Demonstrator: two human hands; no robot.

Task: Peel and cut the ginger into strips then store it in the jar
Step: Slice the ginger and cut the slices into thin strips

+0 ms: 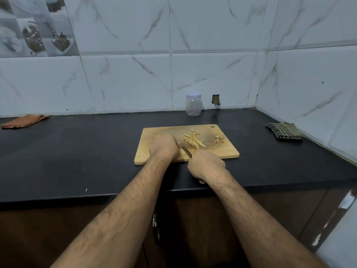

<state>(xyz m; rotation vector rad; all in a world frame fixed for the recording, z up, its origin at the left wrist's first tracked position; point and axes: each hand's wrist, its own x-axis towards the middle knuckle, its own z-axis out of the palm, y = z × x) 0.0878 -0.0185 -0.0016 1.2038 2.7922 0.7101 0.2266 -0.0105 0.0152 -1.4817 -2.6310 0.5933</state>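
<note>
My left hand point(164, 147) presses curled fingers down on the pale ginger piece point(182, 151) at the wooden cutting board's point(154, 157) near edge, while my right hand point(206, 165), fingers wrapped shut around the handle, lays the small steel knife blade point(186, 150) just right of those knuckles.
</note>
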